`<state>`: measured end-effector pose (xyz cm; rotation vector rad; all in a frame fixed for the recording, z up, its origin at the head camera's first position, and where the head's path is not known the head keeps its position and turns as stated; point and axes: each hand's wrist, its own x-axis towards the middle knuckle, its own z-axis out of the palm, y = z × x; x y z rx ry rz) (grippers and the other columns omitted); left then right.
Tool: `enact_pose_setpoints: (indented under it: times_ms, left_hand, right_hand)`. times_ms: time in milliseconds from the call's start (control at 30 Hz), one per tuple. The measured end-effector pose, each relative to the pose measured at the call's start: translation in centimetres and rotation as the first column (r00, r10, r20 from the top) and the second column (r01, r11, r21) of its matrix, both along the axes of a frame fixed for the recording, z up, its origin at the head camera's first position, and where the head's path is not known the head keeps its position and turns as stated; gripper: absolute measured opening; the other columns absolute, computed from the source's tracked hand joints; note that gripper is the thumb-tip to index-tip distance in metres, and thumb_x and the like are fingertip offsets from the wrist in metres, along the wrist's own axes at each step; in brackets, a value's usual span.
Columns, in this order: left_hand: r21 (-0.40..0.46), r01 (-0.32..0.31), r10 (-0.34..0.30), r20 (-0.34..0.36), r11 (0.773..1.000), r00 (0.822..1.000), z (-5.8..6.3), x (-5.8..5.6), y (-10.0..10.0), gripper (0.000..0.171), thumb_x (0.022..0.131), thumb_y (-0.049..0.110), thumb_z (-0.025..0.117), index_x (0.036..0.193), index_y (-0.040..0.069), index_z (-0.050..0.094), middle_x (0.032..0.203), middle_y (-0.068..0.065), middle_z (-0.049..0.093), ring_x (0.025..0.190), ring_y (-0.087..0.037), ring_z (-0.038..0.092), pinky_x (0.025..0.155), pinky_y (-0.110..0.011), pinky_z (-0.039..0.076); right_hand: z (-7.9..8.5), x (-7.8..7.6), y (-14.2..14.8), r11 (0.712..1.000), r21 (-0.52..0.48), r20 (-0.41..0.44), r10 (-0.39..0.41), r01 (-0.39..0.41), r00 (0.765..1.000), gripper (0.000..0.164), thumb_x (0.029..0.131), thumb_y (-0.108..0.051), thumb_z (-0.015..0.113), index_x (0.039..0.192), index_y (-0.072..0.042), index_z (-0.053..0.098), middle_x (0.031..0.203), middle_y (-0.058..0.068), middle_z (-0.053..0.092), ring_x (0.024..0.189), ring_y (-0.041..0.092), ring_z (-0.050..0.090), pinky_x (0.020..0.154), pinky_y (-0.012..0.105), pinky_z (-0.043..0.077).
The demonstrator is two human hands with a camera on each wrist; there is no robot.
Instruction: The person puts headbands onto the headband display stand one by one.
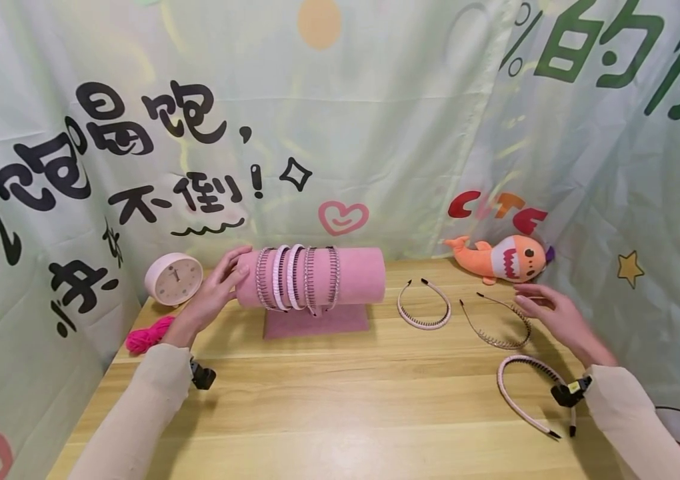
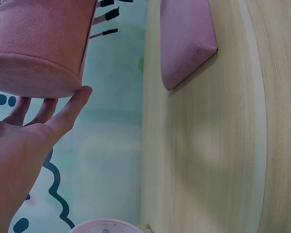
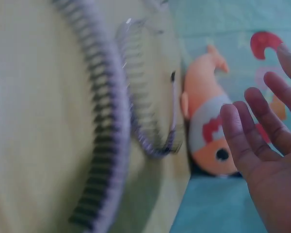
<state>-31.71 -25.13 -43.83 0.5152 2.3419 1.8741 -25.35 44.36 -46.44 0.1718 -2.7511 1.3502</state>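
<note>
A pink velvety headband stand (image 1: 361, 275) has a horizontal roll above a flat base, with several headbands (image 1: 293, 277) fitted round the roll. My left hand (image 1: 215, 293) touches the roll's left end, its fingers extended against the rim in the left wrist view. At the right, my right hand (image 1: 556, 319) hovers with spread fingers, holding nothing. Nearest to it is a thin wavy metal headband (image 1: 503, 343). Under the right wrist lies a padded pale pink headband (image 1: 509, 393) with inner teeth. Another pale headband (image 1: 427, 325) lies between the stand and the metal one.
An orange plush shark (image 1: 505, 259) lies at the back right by the curtain. To the left stand a round pink clock (image 1: 175, 279) and a bright pink bundle of yarn (image 1: 147, 336). Printed fabric (image 1: 388, 153) encloses the wooden table (image 1: 316, 407) at the back and sides.
</note>
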Motion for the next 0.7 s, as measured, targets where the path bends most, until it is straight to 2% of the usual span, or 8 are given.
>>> enact_pose_setpoints:
  times_ms: [133, 200, 267, 333, 433, 533, 700]
  left_hand:
    - [-0.001, 0.0, 0.0, 0.005, 1.0, 1.0, 0.0, 0.0, 0.0, 0.058, 0.119, 0.037, 0.043, 0.173, 0.026, 0.025, 0.175, -0.014, 0.027, 0.142, -0.016, 0.047, 0.103, -0.022, 0.054]
    - [-0.001, -0.003, 0.003, 0.008, 1.0, 1.0, 0.0, 0.0, 0.0, 0.058, 0.119, 0.038, 0.043, 0.173, 0.026, 0.025, 0.175, -0.014, 0.027, 0.143, -0.017, 0.046, 0.103, -0.022, 0.054]
    - [-0.003, -0.004, 0.004, 0.011, 1.0, 1.0, 0.0, 0.0, 0.0, 0.058, 0.119, 0.038, 0.043, 0.173, 0.026, 0.025, 0.175, -0.013, 0.026, 0.144, -0.018, 0.045, 0.103, -0.022, 0.054]
    - [-0.004, -0.005, 0.005, 0.011, 1.0, 1.0, 0.0, 0.0, 0.0, 0.058, 0.119, 0.039, 0.043, 0.173, 0.026, 0.026, 0.176, -0.013, 0.026, 0.144, -0.018, 0.045, 0.102, -0.021, 0.054]
    - [-0.002, -0.003, 0.003, 0.009, 1.0, 1.0, 0.0, 0.0, 0.1, 0.058, 0.119, 0.038, 0.044, 0.173, 0.025, 0.026, 0.176, -0.014, 0.026, 0.143, -0.018, 0.045, 0.102, -0.022, 0.055]
    - [0.002, -0.003, 0.003, 0.004, 1.0, 1.0, 0.0, -0.1, 0.1, 0.058, 0.119, 0.037, 0.044, 0.172, 0.024, 0.026, 0.175, -0.015, 0.026, 0.142, -0.017, 0.046, 0.102, -0.023, 0.055]
    - [0.005, -0.01, 0.01, 0.006, 1.0, 1.0, 0.0, 0.0, 0.1, 0.058, 0.119, 0.037, 0.044, 0.172, 0.024, 0.027, 0.175, -0.015, 0.027, 0.141, -0.016, 0.047, 0.101, -0.023, 0.055]
  right_hand:
    - [-1.2, 0.7, 1.5, 0.999, 0.027, 0.029, -0.018, 0.018, 0.999, 0.058, 0.115, -0.034, 0.058, 0.157, 0.005, 0.049, 0.117, -0.041, 0.057, 0.101, -0.015, 0.063, 0.084, 0.012, 0.056]
    - [-1.9, 1.0, 2.1, 0.998, 0.056, 0.037, -0.027, 0.025, 0.999, 0.058, 0.115, -0.034, 0.058, 0.157, 0.005, 0.049, 0.119, -0.037, 0.058, 0.101, -0.012, 0.064, 0.083, 0.014, 0.057]
    - [-2.6, 1.3, 2.6, 0.996, 0.088, 0.044, -0.036, 0.032, 0.998, 0.057, 0.115, -0.034, 0.058, 0.155, 0.005, 0.05, 0.124, -0.023, 0.065, 0.099, -0.009, 0.066, 0.081, 0.016, 0.057]
    - [-3.2, 1.6, 2.9, 0.994, 0.106, 0.06, -0.038, 0.032, 0.997, 0.057, 0.115, -0.035, 0.058, 0.155, 0.005, 0.051, 0.132, -0.002, 0.07, 0.098, -0.007, 0.066, 0.08, 0.019, 0.059]
    - [-4.1, 2.1, 3.3, 0.994, 0.108, 0.083, -0.036, 0.027, 0.996, 0.055, 0.115, -0.033, 0.058, 0.153, 0.007, 0.052, 0.139, 0.027, 0.065, 0.097, -0.007, 0.066, 0.079, 0.023, 0.062]
    - [-4.7, 2.5, 3.6, 0.991, 0.134, 0.101, -0.025, 0.011, 0.995, 0.054, 0.115, -0.033, 0.058, 0.15, 0.008, 0.055, 0.14, 0.031, 0.064, 0.098, -0.013, 0.062, 0.078, 0.024, 0.063]
    - [-5.0, 2.8, 3.8, 0.976, 0.21, 0.085, 0.033, -0.051, 0.996, 0.047, 0.116, -0.031, 0.056, 0.147, 0.004, 0.063, 0.143, 0.03, 0.064, 0.101, -0.018, 0.054, 0.078, 0.021, 0.058]
